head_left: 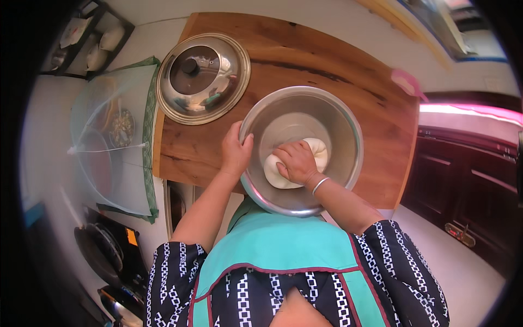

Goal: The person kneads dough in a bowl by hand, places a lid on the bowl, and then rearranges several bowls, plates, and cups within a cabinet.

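A wide steel bowl [357, 158] stands at the near edge of the wooden table. Inside it lies a lump of smooth white dough [276, 174], folded and dented in the middle. My left hand [236, 150] grips the bowl's left rim, thumb on the rim and fingers at the outside wall. Into the dough presses my right hand [298, 162], its fingers curled down and a bangle [320, 186] on the wrist. Those fingertips are partly hidden against the dough.
On the wooden table [272, 60], a round steel lid [202, 79] with a glass centre and black knob lies left of the bowl. Further left, a mesh food cover [98, 147] stands over dishes. Dark red cabinets [463, 191] are on the right, a pink item [406, 83] at the table's far right corner.
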### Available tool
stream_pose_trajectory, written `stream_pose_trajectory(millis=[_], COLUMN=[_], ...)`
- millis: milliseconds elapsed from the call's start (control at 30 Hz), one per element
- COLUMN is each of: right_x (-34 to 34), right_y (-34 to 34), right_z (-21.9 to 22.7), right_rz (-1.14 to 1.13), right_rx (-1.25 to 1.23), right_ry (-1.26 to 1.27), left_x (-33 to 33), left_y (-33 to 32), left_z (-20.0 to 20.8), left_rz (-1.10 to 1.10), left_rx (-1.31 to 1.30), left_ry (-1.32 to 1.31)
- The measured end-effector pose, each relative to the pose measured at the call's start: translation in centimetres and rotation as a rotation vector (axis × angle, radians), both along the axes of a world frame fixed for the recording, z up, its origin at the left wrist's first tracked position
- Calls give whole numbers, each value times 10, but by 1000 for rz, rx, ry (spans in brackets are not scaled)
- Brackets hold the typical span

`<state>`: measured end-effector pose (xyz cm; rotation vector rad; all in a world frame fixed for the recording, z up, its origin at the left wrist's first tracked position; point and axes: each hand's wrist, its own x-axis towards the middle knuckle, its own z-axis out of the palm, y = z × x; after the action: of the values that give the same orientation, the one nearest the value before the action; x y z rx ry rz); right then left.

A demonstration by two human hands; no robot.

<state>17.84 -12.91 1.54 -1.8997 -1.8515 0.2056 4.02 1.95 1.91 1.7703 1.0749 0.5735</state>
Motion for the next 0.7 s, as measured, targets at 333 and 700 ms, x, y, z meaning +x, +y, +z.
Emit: stream_pose_trajectory(millis=[333,700], right_x=[46,107], right_y=[93,83], right_z=[-33,-28], right_rz=[98,-404], right_rx=[-162,-556], right_ry=[82,410], left_x=[10,12], left_y=[6,44], left_z=[-8,-5], left_rz=[211,1], left_rx=[-58,-261], left_ry=[15,29])
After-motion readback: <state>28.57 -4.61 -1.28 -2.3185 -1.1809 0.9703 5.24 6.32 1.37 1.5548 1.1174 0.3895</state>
